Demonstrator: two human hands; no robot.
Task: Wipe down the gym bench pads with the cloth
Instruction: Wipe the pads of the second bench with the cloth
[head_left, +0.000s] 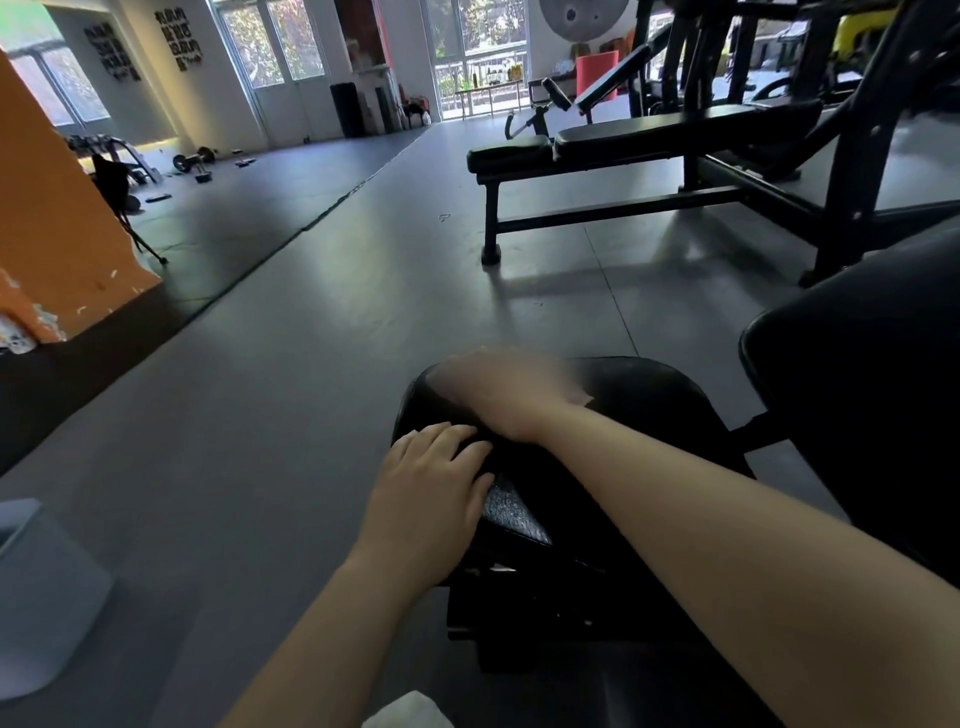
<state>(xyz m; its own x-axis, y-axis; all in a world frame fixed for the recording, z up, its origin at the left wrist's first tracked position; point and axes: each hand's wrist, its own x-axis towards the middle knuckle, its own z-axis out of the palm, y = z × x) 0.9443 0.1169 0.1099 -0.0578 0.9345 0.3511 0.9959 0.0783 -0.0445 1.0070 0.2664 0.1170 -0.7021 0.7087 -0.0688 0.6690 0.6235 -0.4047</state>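
A black seat pad (649, 405) of a gym bench lies in front of me, low in the middle of the view. My right hand (498, 395) presses down on its far left part and is blurred by motion. A pale cloth (579, 395) lies under that hand, with only a blurred edge and one corner showing to the right of the wrist. My left hand (431, 499) rests on the pad's near left edge, fingers laid over the surface and holding nothing. A larger black back pad (857, 389) rises on the right.
A second black flat bench (623, 137) and a dark machine frame (852, 171) stand ahead on the right. A grey bin (47, 587) sits at lower left and an orange pillar (57, 208) stands at left. Dumbbells (192, 161) lie far back. Grey floor stretches between.
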